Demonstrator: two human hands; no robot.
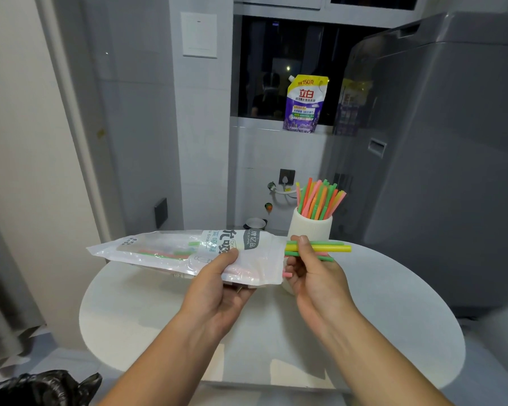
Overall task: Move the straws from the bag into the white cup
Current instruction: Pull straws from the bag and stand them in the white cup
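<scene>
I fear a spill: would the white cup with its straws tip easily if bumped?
Possibly: the straws in it stand above the white cup and fan outward, so weight sits high. Its wide, straight body should steady it. On the smooth table it may slide first.

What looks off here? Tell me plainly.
Nothing spilled or damaged. One pink straw pokes from the mouth of the bag below the straws the right hand pinches; it may be outside that grip. The left hand holds the bag.

White cup (310, 227); neon straws (320, 200)
</scene>
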